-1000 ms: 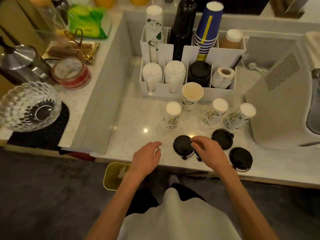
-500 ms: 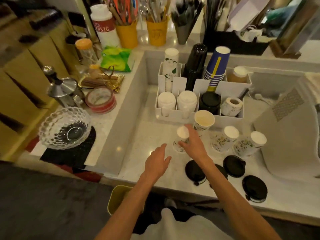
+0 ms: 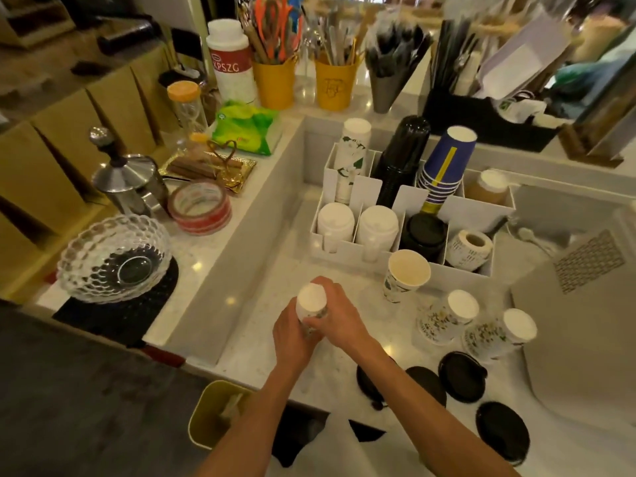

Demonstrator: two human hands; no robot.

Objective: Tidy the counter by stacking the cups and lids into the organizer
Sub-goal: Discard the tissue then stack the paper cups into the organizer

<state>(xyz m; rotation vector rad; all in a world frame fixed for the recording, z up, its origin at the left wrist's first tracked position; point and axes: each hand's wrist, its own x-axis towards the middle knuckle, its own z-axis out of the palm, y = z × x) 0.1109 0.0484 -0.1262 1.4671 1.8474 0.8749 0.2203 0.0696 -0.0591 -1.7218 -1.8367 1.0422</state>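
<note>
Gripping one inverted floral paper cup between left hand and right hand, both closed round its wall above the counter, base up and axis near vertical (white organizer lies ahead and rightward, its floral cup stack at the back-left).

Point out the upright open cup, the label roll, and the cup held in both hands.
upright open cup [image 3: 409, 269], head view, inner wall
label roll [image 3: 471, 248], head view, outer face
held cup [image 3: 311, 298], head view, white base
</note>
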